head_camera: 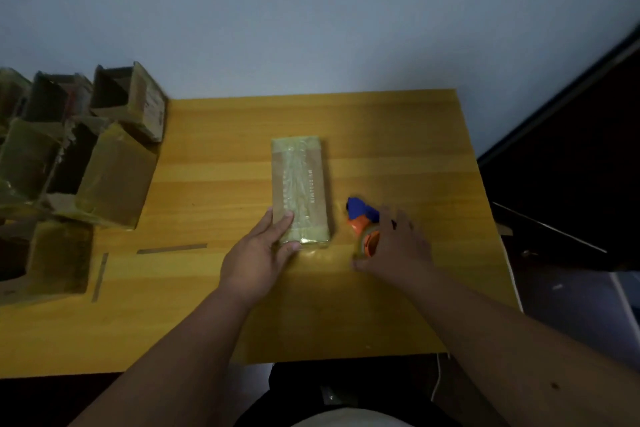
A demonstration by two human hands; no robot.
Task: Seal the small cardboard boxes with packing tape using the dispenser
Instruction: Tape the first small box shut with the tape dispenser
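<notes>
The desk point(214, 156) was seen in a warm yellow-orange wood grain, crossed by faint lengthwise bands. The box point(300, 189) was shown as pale tan under glossy yellowish tape, with small light lettering printed along it. The dispenser point(363, 224) was done in blue and orange. The stacked boxes point(104, 180) were rendered olive-brown, pretty dingy.

The yellow wooden tabletop point(214, 156) lies bare between the tape-wrapped oblong cardboard box point(300, 189) at its middle and the heap of open brown cardboard boxes point(86, 163) crowding its left edge. Right of the oblong box, the blue-and-orange tape dispenser point(363, 222) narrows the passage, with bare wood beyond it toward the right edge
</notes>
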